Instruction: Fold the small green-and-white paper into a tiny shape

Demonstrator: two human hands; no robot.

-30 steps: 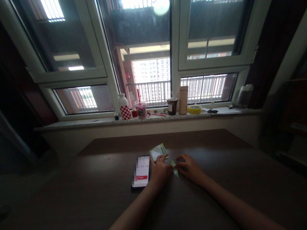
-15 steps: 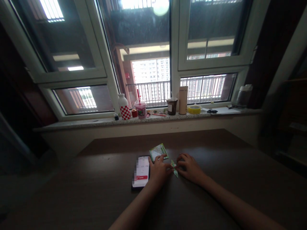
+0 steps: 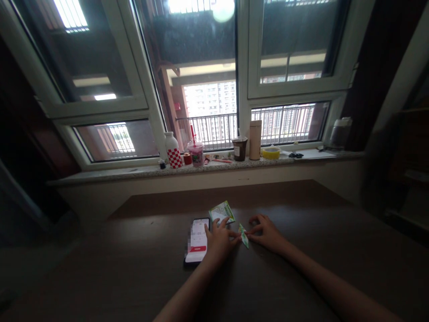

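A small folded green-and-white paper (image 3: 244, 235) lies on the brown table between my two hands. My left hand (image 3: 220, 239) pinches its left edge with thumb and forefinger, the other fingers spread. From the right, the fingertips of my right hand (image 3: 268, 235) press together on its other edge. A flat green-and-white sheet (image 3: 222, 211) lies just beyond my left hand, whose fingertips overlap its lower edge. Left of that hand is a phone (image 3: 197, 241) with a lit screen showing a timer and a red button.
Beyond the table (image 3: 161, 205) runs a stone windowsill (image 3: 140, 172). On it stand a checkered bottle (image 3: 174, 154), a pink drink cup (image 3: 196, 154), a dark cup (image 3: 239, 150), a tan flask (image 3: 255, 141), yellow tape (image 3: 271, 153) and scissors (image 3: 295, 155).
My left hand's outer fingers have lifted and spread slightly. The fingers of my right hand have shifted a little, and more of the folded paper shows.
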